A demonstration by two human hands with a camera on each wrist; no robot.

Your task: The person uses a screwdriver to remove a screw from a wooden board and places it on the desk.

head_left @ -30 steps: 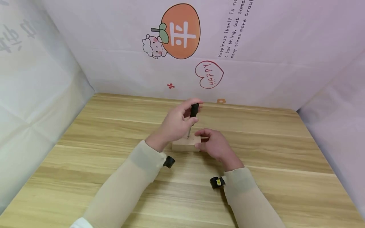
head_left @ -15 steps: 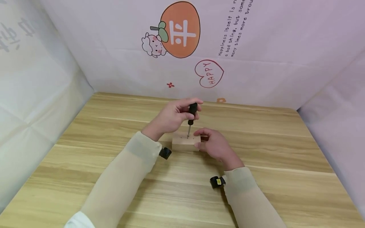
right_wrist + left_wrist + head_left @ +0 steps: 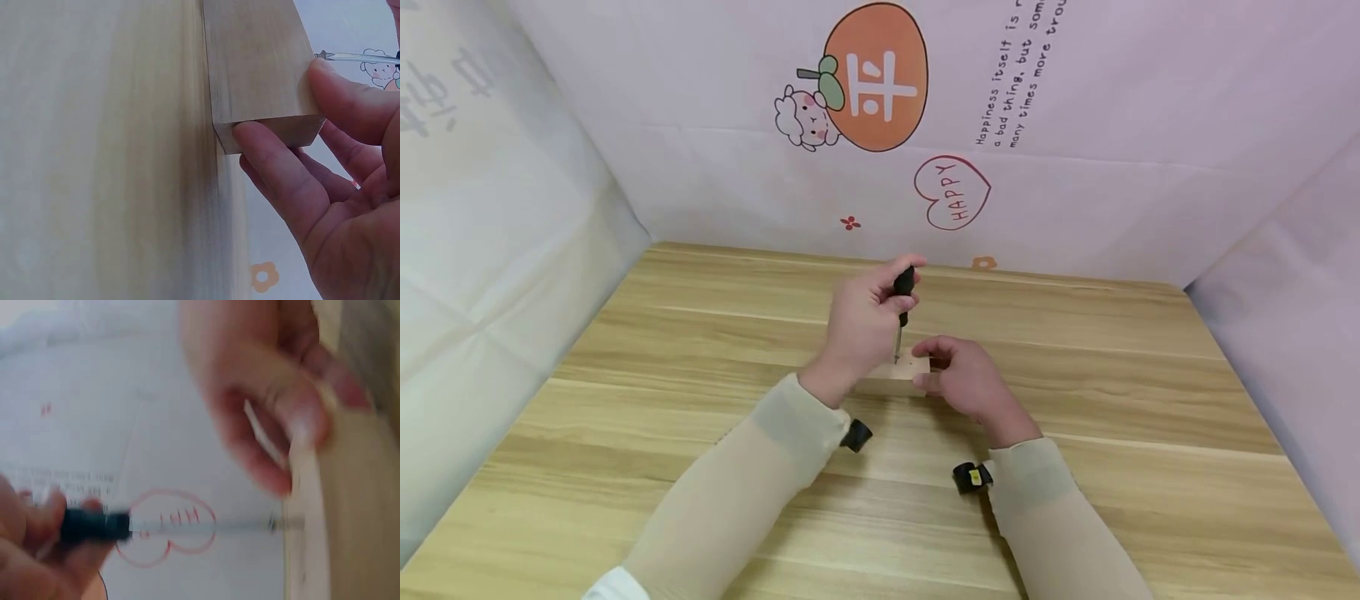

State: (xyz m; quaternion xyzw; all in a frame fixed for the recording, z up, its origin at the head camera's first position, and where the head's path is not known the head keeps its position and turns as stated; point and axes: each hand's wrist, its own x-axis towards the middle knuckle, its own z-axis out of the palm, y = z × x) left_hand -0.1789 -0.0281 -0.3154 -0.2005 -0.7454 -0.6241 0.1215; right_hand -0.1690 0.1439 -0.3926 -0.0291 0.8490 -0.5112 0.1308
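- Around the screwdriver (image 3: 905, 283)'s black handle, I see the left hand (image 3: 867, 323) grasping, thumb and fingers pinched on the grip, about eleven o'clock from the block. That wrist has dropped and swung towards five o'clock over the last half second, and it now covers the block's nine o'clock end, which was showing then.
- To me that roll reads as one turn of the driver, so I judge the driving work to be mid-stroke.
- Below the handle, the shaft runs down to what looks like a small screw (image 3: 290, 523), standing at the block's top face. Its height looks the same as half a second ago, though blur keeps me from telling whether it has sunk.
- Under it, the wooden block (image 3: 891, 386) lies on the table, its place unchanged; I take it as well steadied against the twist.
- At the block's three o'clock end, the right hand (image 3: 967, 381) grips it between thumb and fingers, its hold the same as before.
- Just off the screw towards three o'clock, I make out a dark dot (image 3: 912, 363) on the top face, too small to identify.
- Farther out, black wrist cameras sit at seven (image 3: 857, 435) and five o'clock, on the wooden table (image 3: 1112, 358) side of me; printed cloth (image 3: 1075, 200) hangs at twelve.
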